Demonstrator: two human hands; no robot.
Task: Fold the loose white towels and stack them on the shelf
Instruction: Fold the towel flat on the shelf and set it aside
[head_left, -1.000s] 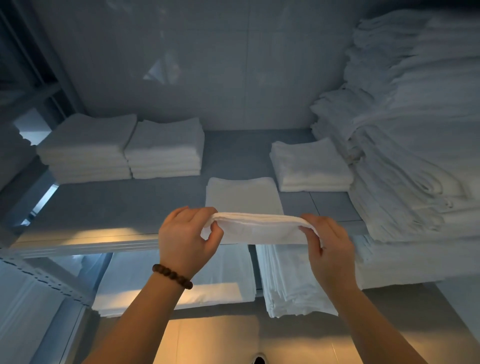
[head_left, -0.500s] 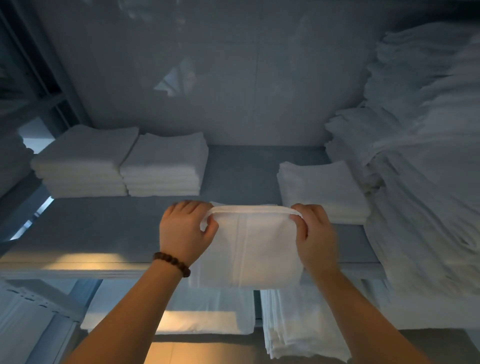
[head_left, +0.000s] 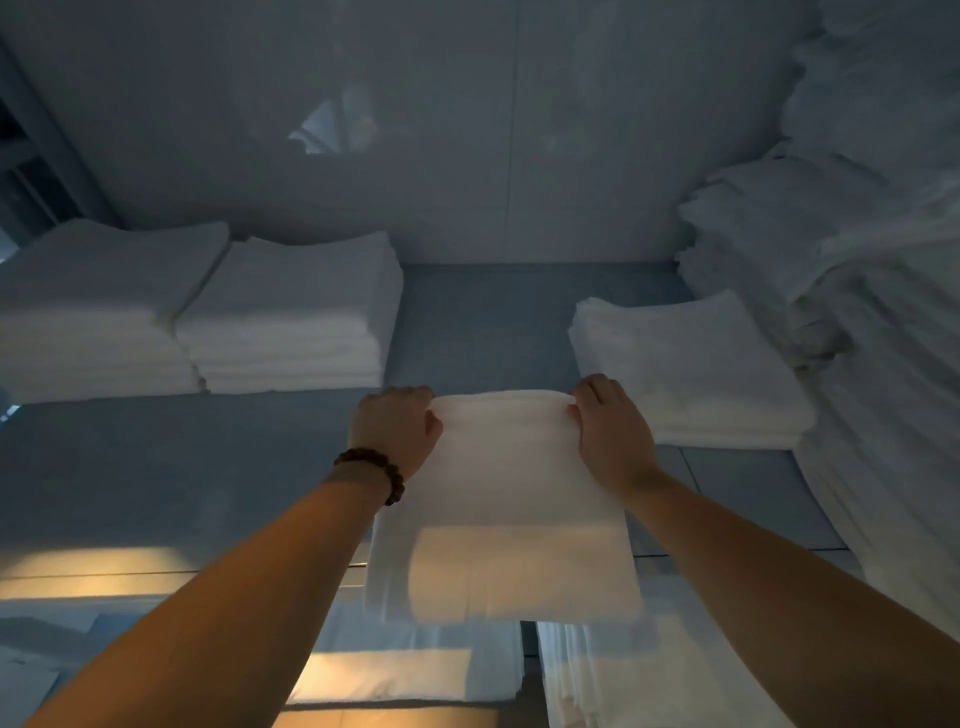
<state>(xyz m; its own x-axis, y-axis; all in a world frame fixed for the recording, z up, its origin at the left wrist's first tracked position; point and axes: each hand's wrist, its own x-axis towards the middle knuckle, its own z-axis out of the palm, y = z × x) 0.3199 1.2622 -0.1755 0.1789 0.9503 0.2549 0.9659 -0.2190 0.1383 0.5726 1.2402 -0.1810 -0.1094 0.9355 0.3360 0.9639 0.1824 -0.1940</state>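
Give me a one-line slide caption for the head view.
Left hand and right hand grip a folded white towel at the grey shelf.

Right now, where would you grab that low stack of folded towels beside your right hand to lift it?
Probably from the front, fingers slid under the near edge of the low stack, thumbs on top. It lies flat on the shelf, and the tall towel pile crowds its right side.
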